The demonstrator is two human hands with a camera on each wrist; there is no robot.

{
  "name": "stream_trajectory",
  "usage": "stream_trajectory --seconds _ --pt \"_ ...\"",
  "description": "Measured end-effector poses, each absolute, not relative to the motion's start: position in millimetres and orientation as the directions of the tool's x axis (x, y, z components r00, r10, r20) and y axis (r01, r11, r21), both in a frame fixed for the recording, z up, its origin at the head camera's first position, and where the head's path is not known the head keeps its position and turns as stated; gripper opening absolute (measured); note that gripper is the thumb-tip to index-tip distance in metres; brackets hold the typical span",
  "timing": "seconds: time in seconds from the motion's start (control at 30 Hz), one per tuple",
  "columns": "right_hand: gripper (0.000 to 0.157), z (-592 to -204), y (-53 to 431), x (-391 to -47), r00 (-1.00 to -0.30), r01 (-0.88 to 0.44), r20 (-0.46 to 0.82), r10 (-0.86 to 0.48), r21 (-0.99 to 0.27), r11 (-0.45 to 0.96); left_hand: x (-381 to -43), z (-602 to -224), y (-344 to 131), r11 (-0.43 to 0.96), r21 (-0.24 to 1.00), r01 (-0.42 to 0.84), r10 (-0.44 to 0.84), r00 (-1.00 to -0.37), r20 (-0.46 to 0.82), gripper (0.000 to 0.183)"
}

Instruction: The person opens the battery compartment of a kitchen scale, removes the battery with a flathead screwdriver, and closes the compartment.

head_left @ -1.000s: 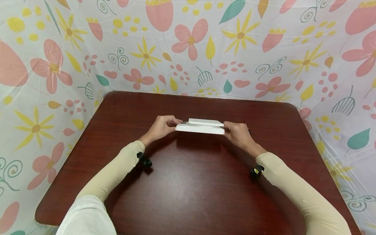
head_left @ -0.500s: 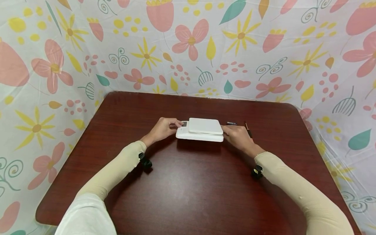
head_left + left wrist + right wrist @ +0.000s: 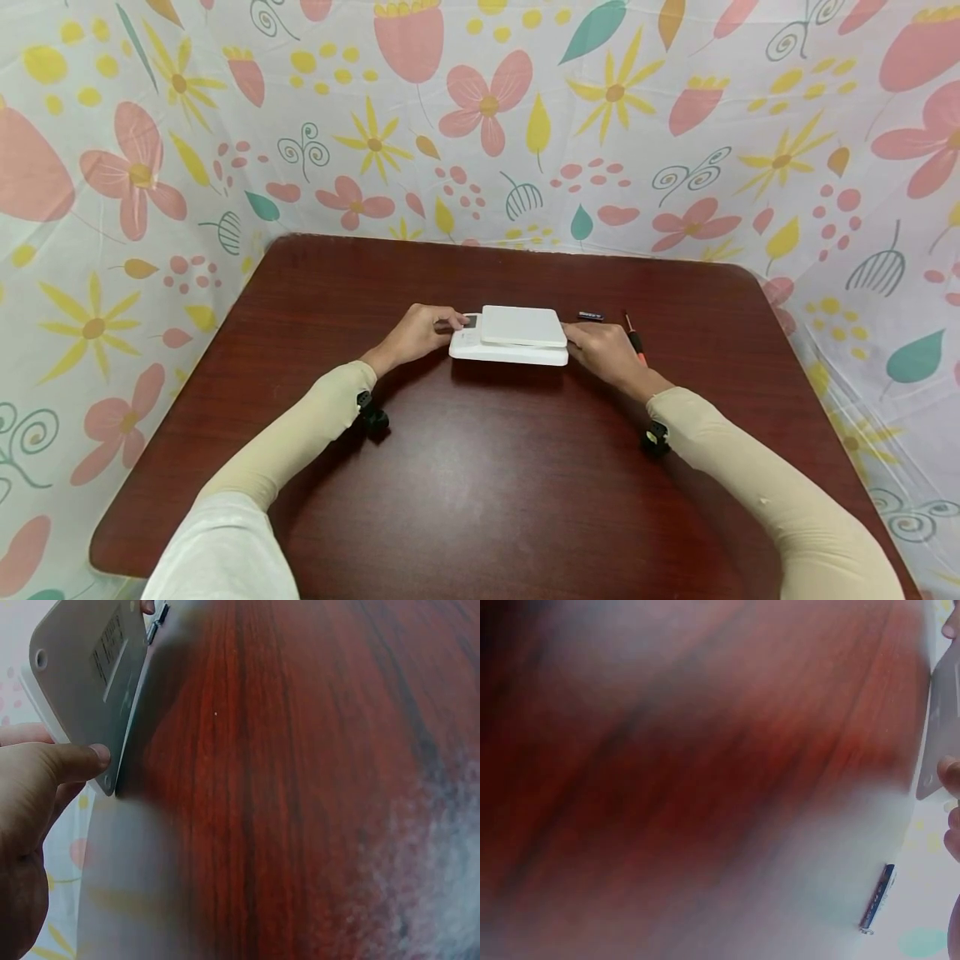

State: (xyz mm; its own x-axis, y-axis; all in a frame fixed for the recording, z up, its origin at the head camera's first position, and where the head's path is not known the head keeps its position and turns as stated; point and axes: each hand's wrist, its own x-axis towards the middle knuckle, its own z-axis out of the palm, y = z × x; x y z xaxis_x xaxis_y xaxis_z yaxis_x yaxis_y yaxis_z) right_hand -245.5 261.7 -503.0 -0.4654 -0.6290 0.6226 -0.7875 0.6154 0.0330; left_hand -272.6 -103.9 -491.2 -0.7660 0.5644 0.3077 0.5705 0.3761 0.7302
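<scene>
A white kitchen scale (image 3: 522,325) with a small dark display on its left is held between both hands, its flat platform facing up toward the head camera. My left hand (image 3: 416,333) grips its left end, fingers on top by the display. In the left wrist view the left thumb (image 3: 81,761) presses on the scale's underside (image 3: 90,682), where round feet and a label show. My right hand (image 3: 603,350) pinches the right end, thumb (image 3: 949,774) underneath in the right wrist view. The scale's front edge hangs above the table, with a shadow below.
A small dark battery (image 3: 590,317) lies on the brown table (image 3: 480,492) behind the right hand. To its right is a screwdriver (image 3: 634,337) with a black and orange handle, partly hidden by that hand. A flower-print cloth (image 3: 487,167) stands behind the table.
The scale has tipped so that its platform's top now shows broadly, and it sits slightly lower. Both hands keep their hold. The battery, hidden one second ago, is visible.
</scene>
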Motion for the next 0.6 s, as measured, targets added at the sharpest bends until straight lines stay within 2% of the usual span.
stream_trajectory --seconds 0.17,0.3,0.33,0.43,0.47,0.57,0.6 --pt "0.041 -503.1 263.1 -244.7 -0.448 -0.803 0.616 -0.648 0.042 0.594 -275.0 -491.4 -105.2 0.38 0.689 0.617 0.594 -0.734 0.33 0.016" --pt "0.022 -501.1 265.7 -244.2 -0.424 -0.823 0.601 -0.678 0.057 0.566 -276.7 -489.2 -107.0 0.406 0.624 0.667 0.63 -0.699 0.338 0.017" --pt "0.023 -500.7 266.3 -244.4 -0.418 -0.825 0.595 -0.686 0.066 0.561 -276.8 -488.3 -107.4 0.413 0.608 0.678 0.641 -0.691 0.336 0.017" --pt "0.043 -499.6 267.8 -244.6 -0.398 -0.833 0.578 -0.713 0.098 0.544 -277.3 -485.8 -108.8 0.445 0.549 0.707 0.67 -0.67 0.32 0.017" --pt "0.041 -499.4 268.1 -244.6 -0.39 -0.837 0.57 -0.723 0.106 0.536 -277.7 -485.3 -109.3 0.453 0.534 0.714 0.68 -0.664 0.31 0.018" --pt "0.022 -498.9 268.2 -243.8 -0.366 -0.85 0.547 -0.753 0.132 0.509 -279.4 -485.1 -110.6 0.467 0.49 0.736 0.711 -0.642 0.287 0.027" --pt "0.023 -498.9 268.3 -243.7 -0.359 -0.853 0.539 -0.762 0.142 0.502 -279.7 -485.0 -110.9 0.465 0.484 0.741 0.719 -0.635 0.281 0.029"
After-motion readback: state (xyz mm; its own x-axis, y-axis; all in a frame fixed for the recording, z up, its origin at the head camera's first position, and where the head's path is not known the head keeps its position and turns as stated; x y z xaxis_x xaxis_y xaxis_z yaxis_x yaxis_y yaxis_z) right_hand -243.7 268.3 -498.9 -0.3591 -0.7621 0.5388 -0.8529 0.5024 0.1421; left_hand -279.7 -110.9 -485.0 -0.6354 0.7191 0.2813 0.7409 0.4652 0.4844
